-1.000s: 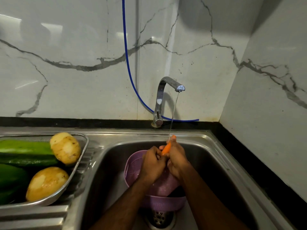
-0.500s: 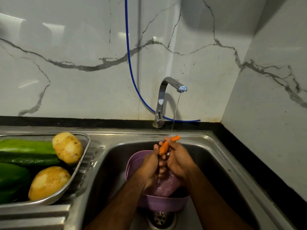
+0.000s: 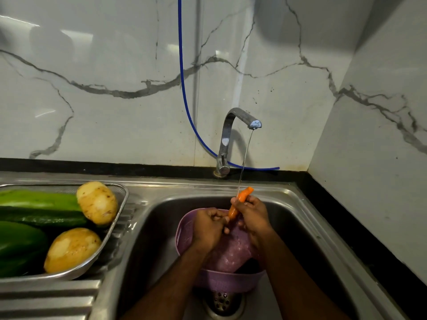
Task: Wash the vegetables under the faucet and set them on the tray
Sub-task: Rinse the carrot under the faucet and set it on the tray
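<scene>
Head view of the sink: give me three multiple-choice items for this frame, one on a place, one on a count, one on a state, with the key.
1. Where is the purple colander?
A. On the tray
B. In the sink basin, below the hands
C. On the black ledge

2. How many potatoes lie in the tray?
A. One
B. Two
C. Four

3. What is the state of the faucet?
A. Running in a thin stream
B. Off and dry
C. Covered by a cloth

Key: 1 B, the colander sits in the sink over the drain. 2 B, one potato at the back and another potato nearer, beside green vegetables. 3 A, a thin stream falls onto the carrot, gripped by the right hand and the left hand.
</scene>
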